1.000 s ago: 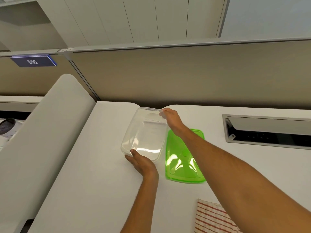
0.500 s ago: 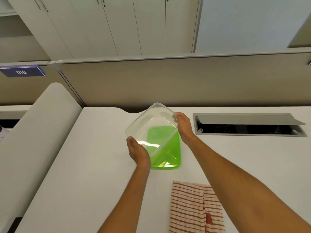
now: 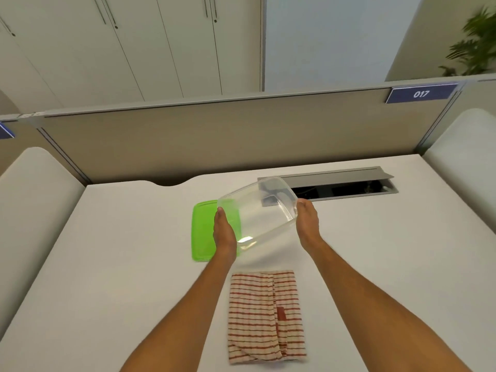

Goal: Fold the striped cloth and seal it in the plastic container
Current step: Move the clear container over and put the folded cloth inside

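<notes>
A clear plastic container point(image 3: 261, 213) hangs tilted above the white desk, empty. My left hand point(image 3: 224, 232) grips its near-left edge and my right hand point(image 3: 307, 220) grips its right edge. Under the container's left part lies the green lid point(image 3: 204, 232), flat on the desk. The red-and-white striped cloth point(image 3: 265, 316) lies folded on the desk between my forearms, nearer to me than the container.
An open grey cable tray point(image 3: 346, 186) is sunk into the white desk point(image 3: 120, 264) behind the container. A beige partition point(image 3: 214, 140) closes the far edge. Pale padded side panels point(image 3: 29, 210) flank the desk left and right.
Both hands have lifted the container off the desk and carried it rightward, past the green lid. The camera has swung right, bringing the folded cloth fully into view.
</notes>
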